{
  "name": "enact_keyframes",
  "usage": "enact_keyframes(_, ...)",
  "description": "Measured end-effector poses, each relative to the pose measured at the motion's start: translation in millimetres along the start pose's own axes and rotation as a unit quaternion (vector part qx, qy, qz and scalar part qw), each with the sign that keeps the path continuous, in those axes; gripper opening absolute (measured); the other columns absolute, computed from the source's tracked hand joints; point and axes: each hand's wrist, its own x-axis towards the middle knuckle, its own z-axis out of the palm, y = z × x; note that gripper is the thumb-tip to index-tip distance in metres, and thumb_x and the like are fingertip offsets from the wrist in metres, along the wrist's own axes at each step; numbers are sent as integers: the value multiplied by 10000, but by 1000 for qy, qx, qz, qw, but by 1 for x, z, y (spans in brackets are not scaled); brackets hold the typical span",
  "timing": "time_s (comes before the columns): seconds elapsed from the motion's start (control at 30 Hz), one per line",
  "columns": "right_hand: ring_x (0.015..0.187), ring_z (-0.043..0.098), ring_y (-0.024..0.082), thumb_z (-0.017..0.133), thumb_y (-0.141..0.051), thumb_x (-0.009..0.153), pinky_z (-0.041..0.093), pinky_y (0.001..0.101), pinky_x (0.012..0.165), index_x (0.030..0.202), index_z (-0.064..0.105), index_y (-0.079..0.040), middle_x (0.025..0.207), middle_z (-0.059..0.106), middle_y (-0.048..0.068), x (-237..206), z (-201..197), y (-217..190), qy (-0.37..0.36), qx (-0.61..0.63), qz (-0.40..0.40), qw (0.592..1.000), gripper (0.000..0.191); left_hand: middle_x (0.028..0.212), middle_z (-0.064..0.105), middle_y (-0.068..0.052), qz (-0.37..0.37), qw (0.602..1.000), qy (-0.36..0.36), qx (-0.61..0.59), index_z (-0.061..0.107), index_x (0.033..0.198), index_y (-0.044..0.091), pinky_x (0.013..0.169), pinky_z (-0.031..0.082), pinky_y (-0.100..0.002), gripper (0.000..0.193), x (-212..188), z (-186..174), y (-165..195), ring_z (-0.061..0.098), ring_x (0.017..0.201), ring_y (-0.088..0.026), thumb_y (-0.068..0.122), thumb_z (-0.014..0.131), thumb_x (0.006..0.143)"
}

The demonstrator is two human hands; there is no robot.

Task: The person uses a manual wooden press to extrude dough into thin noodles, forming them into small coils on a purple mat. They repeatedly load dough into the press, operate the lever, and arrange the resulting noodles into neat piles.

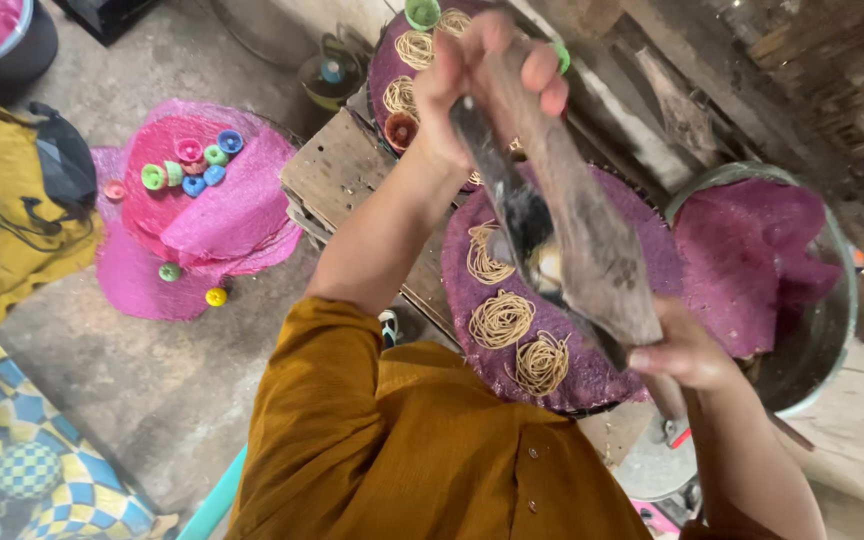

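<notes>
Head view, looking down: left hand is clenched around the far end of a long wooden press; right hand grips the near end of the same press, thumb on top; the press runs slantwise between both hands, held above a round purple mat; three coils of pale noodles lie on the mat directly beneath the press; a second mat with more coils sits beyond the left hand; a metal bowl lined with pink mesh stands just beside the right hand; well apart, left of the left arm, pink mats lie on the floor with small coloured cups on top.
</notes>
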Motion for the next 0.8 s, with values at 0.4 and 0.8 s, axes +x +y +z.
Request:
enact_keyframes(0.4, 1089, 656, 257, 794, -401, 612, 476, 366, 984, 1325, 647, 48, 1190, 740, 139, -7, 0, 31, 78, -28, 23, 996, 855, 1120, 633, -88, -34, 992, 96, -68, 641, 1115, 223, 919, 518, -430, 316, -46, -40, -52, 628, 1055, -309, 526, 600, 1033)
enact_keyframes(0.8, 1197, 631, 266, 814, -314, 633, 432, 374, 1098, 1375, 596, 63, 1291, 684, 143, 26, 21, 1, 71, 118, -84, 987, 860, 1282, 687, -187, -122, 977, 173, 35, 608, 1404, 98, 1093, 522, -487, 888, -18, -14, 4, 649, 1234, -321, 767, 387, 864)
